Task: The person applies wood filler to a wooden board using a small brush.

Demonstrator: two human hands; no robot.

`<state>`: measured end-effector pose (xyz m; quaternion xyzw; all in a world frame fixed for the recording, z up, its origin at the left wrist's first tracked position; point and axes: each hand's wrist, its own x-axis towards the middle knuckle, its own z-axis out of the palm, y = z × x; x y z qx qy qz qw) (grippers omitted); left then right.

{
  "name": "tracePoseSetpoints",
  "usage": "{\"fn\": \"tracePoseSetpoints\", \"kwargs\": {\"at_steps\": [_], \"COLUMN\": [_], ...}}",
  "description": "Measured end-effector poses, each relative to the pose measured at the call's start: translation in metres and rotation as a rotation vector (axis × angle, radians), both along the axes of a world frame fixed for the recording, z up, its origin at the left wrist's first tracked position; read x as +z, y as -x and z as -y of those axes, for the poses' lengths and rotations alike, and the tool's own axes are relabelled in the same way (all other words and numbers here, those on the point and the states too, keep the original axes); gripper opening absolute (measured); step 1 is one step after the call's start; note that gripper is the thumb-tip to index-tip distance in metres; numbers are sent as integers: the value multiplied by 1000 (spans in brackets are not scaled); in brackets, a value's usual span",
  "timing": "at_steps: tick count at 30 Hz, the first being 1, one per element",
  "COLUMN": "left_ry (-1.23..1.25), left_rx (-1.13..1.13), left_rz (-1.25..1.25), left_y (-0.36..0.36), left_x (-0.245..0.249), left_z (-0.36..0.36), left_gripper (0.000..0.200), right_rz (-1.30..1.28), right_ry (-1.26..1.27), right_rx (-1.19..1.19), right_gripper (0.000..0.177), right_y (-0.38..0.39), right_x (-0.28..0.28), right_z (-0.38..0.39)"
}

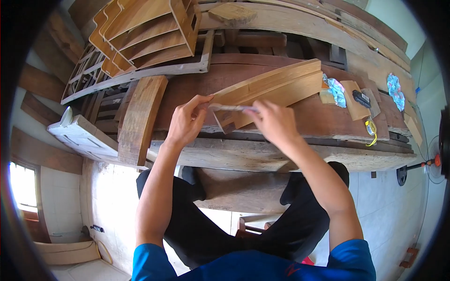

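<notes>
A thin, pale strip (pixel 232 107), its kind too blurred to tell, spans the gap between my hands. My right hand (pixel 275 121) is closed around its right end. My left hand (pixel 187 121) pinches at its left end, with the index fingertip close to the corner of a wooden piece. That grooved, light-brown wooden piece (pixel 267 89) lies slanted on the bench behind the strip, its near end below my fingers. Part of its lower edge is hidden by my right hand.
On the bench (pixel 187 84), sandpaper and patterned cloth (pixel 335 89), a small black item (pixel 361 98) and a yellow tape measure (pixel 371 126) lie to the right. A thick wood block (pixel 143 117) and a tiered wooden rack (pixel 150 35) are left. A fan (pixel 436 160) stands far right.
</notes>
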<state>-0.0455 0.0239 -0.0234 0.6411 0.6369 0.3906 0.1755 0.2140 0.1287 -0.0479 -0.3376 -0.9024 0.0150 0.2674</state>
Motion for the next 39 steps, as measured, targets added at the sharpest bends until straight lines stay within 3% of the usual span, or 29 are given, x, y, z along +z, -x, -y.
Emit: {"fn": "tracePoseSetpoints", "kwargs": {"at_steps": [1,16,18,20,23,26,27,30,31,35,39], "left_ry": [-7,-27,-22,-28,-26,-1,18,15,14,-36,-103], "left_rx": [-7,-19,-10,3,45,73,78,80,89,100,107], "left_rz": [8,2,4,37,97,121,117,100,91,102,31], "left_y": [-2,-1,0,-4,-6,-8,-8,-10,-11,-11,-9], "left_x": [1,-2,-3,-1,-6,-10,-8,-6,-5,-9,-8], "left_z": [-2,6,6,5,5,3,3,5,6,3,-2], "left_gripper": [36,37,35,33,30,30,30,29,29,29,28], "right_rz": [3,37,6,15,-18,-17,-49,8,-27,-90,-60], "right_ry": [-116,36,-121,74,-46,52,-58,132,-16,25,15], "right_rx": [0,-19,29,-16,-45,64,99,39,46,179,33], "right_gripper": [43,45,44,42,41,41,41,40,40,42,42], "right_y": [2,-1,5,2,-12,-7,-5,-14,-21,-8,-13], "right_x": [-1,6,-5,6,10,-4,-2,2,6,-15,2], "right_z": [2,-3,4,0,-15,-3,-1,-21,-25,-10,-20]}}
